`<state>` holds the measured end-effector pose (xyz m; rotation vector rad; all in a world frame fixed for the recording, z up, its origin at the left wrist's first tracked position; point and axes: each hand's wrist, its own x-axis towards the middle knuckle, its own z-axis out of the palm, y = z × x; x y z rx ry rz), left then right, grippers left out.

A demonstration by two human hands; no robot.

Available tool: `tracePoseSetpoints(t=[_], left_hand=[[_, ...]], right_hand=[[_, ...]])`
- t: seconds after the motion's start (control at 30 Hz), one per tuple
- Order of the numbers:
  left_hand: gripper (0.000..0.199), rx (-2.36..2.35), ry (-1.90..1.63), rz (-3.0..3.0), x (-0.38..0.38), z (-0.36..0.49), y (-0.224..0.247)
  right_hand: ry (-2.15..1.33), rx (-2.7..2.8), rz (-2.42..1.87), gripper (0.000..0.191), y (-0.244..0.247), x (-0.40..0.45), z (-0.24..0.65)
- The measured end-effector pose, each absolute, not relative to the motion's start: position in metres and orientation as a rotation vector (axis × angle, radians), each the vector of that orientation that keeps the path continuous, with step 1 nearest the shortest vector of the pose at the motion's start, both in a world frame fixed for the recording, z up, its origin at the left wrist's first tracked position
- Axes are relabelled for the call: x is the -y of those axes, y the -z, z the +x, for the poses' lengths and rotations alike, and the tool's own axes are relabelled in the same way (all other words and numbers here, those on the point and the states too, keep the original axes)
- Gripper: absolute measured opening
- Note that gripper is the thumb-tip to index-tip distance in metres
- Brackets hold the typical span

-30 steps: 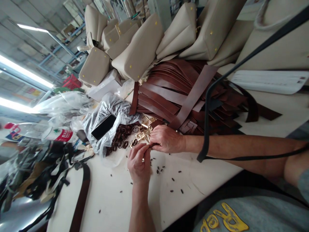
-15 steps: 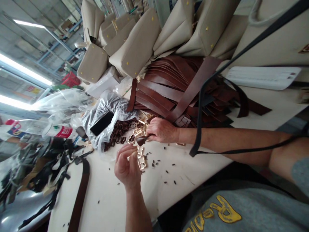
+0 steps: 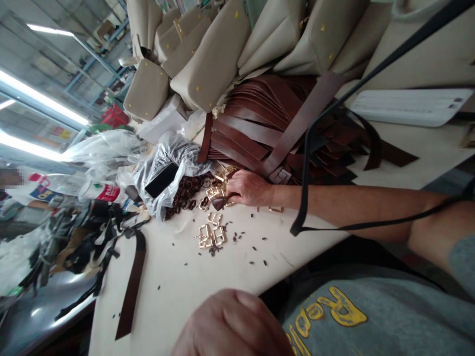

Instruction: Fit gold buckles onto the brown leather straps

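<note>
My right hand [image 3: 249, 188] is closed around a dark brown leather piece [image 3: 219, 202], whose end sticks out beside the gold buckles. My left hand [image 3: 232, 324] is large and blurred at the bottom edge; its fingertips and anything in them are hidden. Several gold buckles [image 3: 205, 236] lie on the white tabletop, and more are heaped next to my right hand. Small brown leather loops [image 3: 184, 194] are piled left of that heap. Tiny dark bits [image 3: 237, 236] are scattered about. Behind my right hand rests a large bundle of brown leather strips [image 3: 256, 123].
Beige bags [image 3: 211, 54] stand along the back. A black phone [image 3: 162, 180] rests on a clear plastic bag [image 3: 178, 148]. One brown strap [image 3: 132, 282] curves over the table's left part. A black cord [image 3: 308, 168] hangs across the view, over my right forearm.
My left hand has moved from beside the buckles down to the bottom edge, close to the camera. More buckles show where it was. My right hand still grips the leather piece.
</note>
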<state>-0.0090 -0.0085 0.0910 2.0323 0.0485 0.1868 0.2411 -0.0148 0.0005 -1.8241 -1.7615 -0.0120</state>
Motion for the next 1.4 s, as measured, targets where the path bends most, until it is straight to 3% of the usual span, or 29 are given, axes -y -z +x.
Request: tracePoseSetpoints(t=[0.1, 0.17, 0.27, 0.37, 0.67, 0.8, 1.1, 1.4], left_hand=[[0.029, -0.183, -0.383, 2.178, -0.036, 0.006, -0.092], [0.016, -0.536, -0.492, 2.402, -0.065, 0.02, -0.085], [0.012, -1.021, -0.234, 2.651, -0.096, 0.038, -0.061], [0.018, -1.195, 0.018, 2.743, -0.108, 0.045, -0.038], [0.013, -1.011, -0.04, 2.849, -0.12, 0.044, -0.034], [0.011, -1.078, -0.236, 2.534, -0.13, 0.04, -0.031], [0.037, -0.822, -0.721, 1.567, -0.119, 0.055, -0.023], [0.036, -0.772, -0.681, 1.491, -0.114, 0.052, -0.01]], right_hand=[[0.011, 1.75, -1.834, 0.015, -0.002, 0.015, 0.241], [0.006, 1.745, -1.837, 0.015, -0.003, 0.015, 0.241], [-0.006, 1.75, -1.838, 0.014, -0.004, 0.014, 0.24], [-0.011, 1.756, -1.84, 0.016, -0.004, 0.014, 0.24], [-0.028, 1.742, -1.823, 0.016, -0.004, 0.016, 0.24], [-0.039, 1.719, -1.82, 0.015, -0.004, 0.016, 0.239], [-0.04, 1.689, -1.796, 0.012, 0.0, 0.014, 0.24], [-0.035, 1.708, -1.819, 0.016, -0.008, 0.017, 0.242]])
